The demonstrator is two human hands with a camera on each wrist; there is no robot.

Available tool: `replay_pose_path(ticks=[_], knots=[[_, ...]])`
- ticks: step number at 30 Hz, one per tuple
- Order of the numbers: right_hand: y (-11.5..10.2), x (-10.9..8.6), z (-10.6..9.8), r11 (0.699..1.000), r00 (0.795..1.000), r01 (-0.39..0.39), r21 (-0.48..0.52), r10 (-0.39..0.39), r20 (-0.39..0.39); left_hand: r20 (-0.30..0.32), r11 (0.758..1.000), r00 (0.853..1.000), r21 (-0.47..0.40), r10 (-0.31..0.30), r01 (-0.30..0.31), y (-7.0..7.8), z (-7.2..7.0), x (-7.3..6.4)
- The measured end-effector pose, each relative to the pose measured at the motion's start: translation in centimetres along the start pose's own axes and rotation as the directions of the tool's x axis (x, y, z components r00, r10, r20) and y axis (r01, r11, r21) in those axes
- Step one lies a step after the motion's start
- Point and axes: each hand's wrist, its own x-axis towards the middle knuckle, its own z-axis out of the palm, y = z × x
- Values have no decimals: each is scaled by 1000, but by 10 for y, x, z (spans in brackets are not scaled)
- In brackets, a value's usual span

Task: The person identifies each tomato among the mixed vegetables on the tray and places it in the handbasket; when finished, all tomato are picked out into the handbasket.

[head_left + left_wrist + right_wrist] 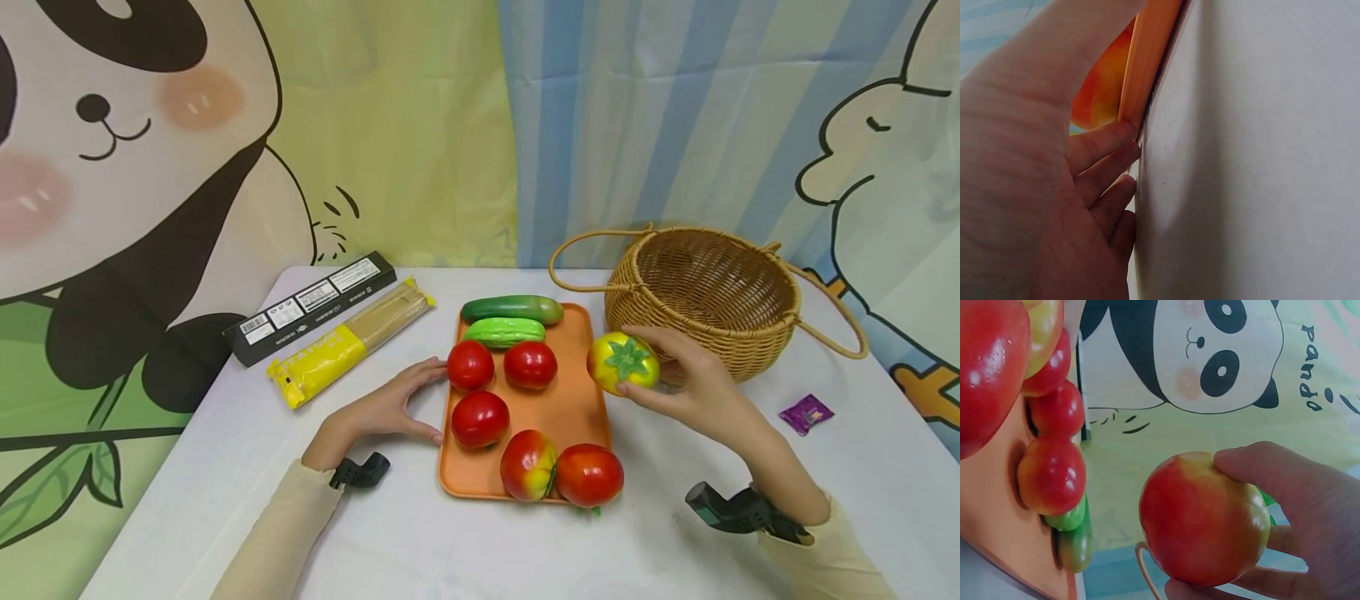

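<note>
An orange tray [577, 408] lies mid-table with several red tomatoes [480, 418] and two cucumbers [512, 309] on it. My left hand [390, 406] rests on the table against the tray's left edge [1147, 69], fingers relaxed and touching the rim. My right hand [693, 385] grips a yellow-red tomato [622, 362] with a green stem, held just off the tray's right edge, in front of a wicker basket [708, 292]. In the right wrist view the held tomato [1204, 519] sits between thumb and fingers.
A black box [311, 307] and a yellow pasta packet [348, 340] lie at the back left. A small purple wrapper [806, 413] lies at the right. The basket has loop handles [577, 250] on both sides. A cartoon backdrop stands behind the table.
</note>
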Motion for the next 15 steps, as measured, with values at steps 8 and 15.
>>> replay_pose_path(ticks=[8, 15], knots=[[2, 4, -7, 1000, 999, -13, -4, 12, -52, -1, 1000, 1000, -2, 8, -8, 2, -1, 0], [4, 8, -17, 999, 996, -16, -28, 13, -89, -3, 1000, 1000, 0, 5, -5, 1, -1, 0]])
